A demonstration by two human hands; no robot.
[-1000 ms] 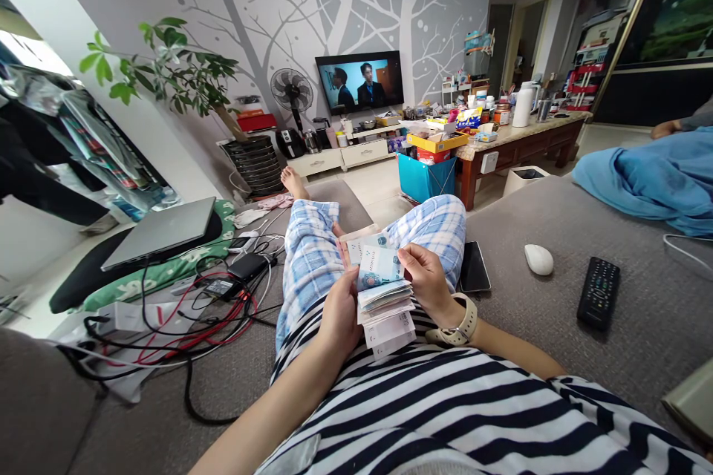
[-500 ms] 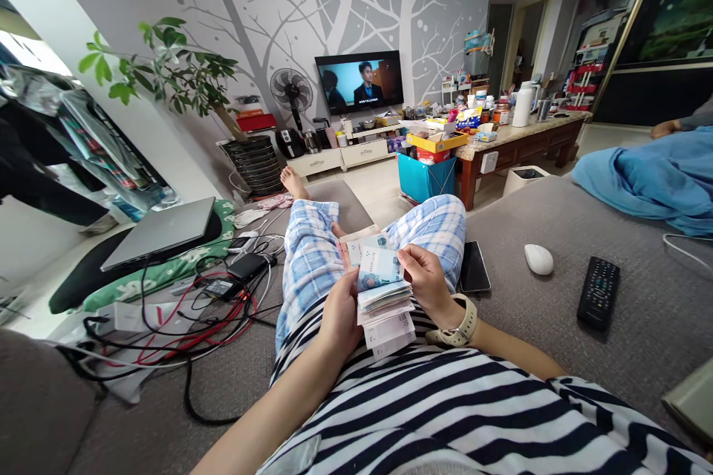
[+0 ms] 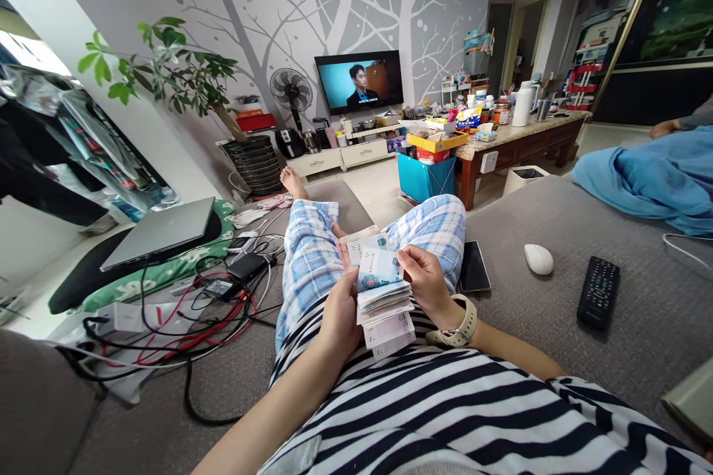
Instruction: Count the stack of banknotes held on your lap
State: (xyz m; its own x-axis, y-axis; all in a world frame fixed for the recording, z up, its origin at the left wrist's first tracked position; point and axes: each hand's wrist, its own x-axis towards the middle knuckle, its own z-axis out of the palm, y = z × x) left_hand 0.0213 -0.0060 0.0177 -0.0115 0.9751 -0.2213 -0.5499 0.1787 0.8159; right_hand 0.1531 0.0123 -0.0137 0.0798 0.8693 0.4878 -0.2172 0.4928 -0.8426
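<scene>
Hands (image 3: 341, 314) on either side — banknotes (image 3: 384, 298) between, in both grips.

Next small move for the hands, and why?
Probably draw the front blue banknote aside with the right hand: its thumb is on that note's right edge, while the left hand holds the left side of the banknote wad.

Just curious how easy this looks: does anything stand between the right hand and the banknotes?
Nothing visible does. The right hand touches the banknotes at their right edge; the left hand holds the opposite side.
</scene>
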